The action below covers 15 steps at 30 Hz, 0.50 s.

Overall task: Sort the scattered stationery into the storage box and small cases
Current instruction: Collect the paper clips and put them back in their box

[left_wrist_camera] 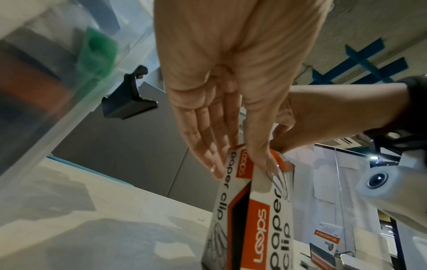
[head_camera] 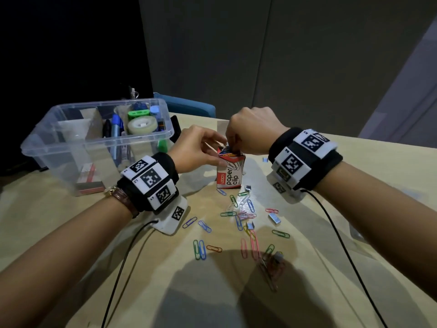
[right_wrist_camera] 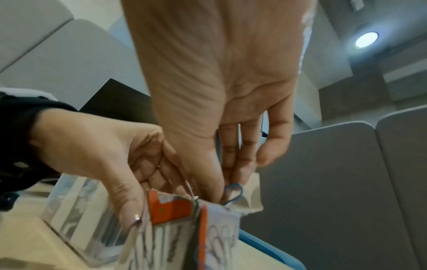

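Left hand (head_camera: 197, 150) is gripping the upright paper clip box (head_camera: 230, 171) near its open top, thumb on one face and fingers on the other, steadying it on the table (head_camera: 354, 233). Right hand (head_camera: 250, 136) is pinching a blue paper clip (right_wrist_camera: 232, 193) at the box mouth. More clips (head_camera: 238, 216) are lying scattered near the box, the clear storage box (head_camera: 94, 143) sitting to its left.

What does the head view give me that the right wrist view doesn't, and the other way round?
Only the head view: loose paper clips scattered on the table, staple blocks, and the storage box's contents, such as a tape roll.

Only the right wrist view: from below, the right hand's fingers pinching a blue clip at the box mouth.

Both: the paper clip box, the left hand steadying its top, and the right hand over its opening.
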Tool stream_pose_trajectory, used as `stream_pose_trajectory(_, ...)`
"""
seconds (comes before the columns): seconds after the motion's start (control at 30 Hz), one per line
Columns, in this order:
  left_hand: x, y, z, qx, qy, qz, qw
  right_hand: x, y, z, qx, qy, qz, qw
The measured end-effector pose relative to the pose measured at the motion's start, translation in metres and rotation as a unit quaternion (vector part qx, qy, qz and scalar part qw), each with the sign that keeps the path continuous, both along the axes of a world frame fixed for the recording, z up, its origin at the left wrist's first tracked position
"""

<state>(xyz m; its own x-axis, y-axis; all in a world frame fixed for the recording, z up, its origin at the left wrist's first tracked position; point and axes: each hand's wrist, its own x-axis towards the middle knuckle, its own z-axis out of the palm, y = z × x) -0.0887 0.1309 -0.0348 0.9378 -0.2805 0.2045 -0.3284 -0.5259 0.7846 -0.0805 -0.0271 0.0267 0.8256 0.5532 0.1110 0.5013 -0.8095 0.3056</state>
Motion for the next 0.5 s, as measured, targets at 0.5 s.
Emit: stream_pose_trajectory(0.5, -0.002, 0.001, 0.004, 0.009, 0.007, 0.007, 1.000, 0.018, -0.030, -0.011, 0.276, 0.197, 0.058, 0.939)
